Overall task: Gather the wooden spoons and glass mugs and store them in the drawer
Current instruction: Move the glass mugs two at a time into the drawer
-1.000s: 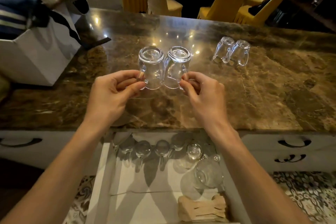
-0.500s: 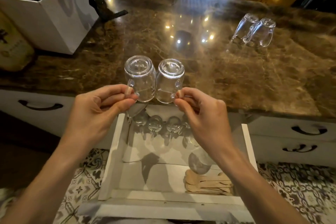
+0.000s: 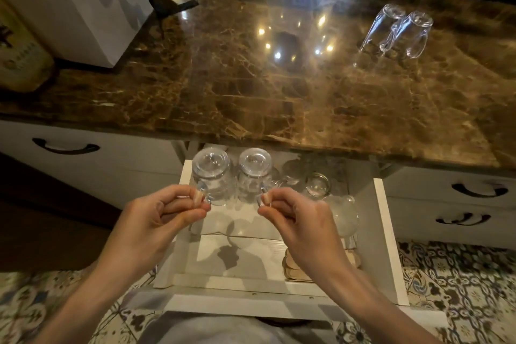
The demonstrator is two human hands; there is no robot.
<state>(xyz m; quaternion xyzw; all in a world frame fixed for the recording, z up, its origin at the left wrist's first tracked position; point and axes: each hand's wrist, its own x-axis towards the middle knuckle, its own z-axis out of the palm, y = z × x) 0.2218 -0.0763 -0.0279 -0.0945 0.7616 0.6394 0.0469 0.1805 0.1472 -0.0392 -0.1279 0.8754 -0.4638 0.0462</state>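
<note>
The left hand (image 3: 156, 220) pinches the handle of 1 clear upturned glass mug (image 3: 212, 173) between thumb and curled fingers. The right hand (image 3: 301, 226) pinches the handle of a 2nd clear glass mug (image 3: 254, 170) likewise. Both sit side by side just beyond the fingertips, over the open white wooden drawer (image 3: 389, 240). Stored glass mugs (image 3: 318, 184) lie right of the right-hand grip, and pale wooden spoons (image 3: 293, 271) lie beneath that wrist. Far beyond, 2 inverted glass mugs (image 3: 396, 31) stand on the brown marble counter (image 3: 251, 98).
</note>
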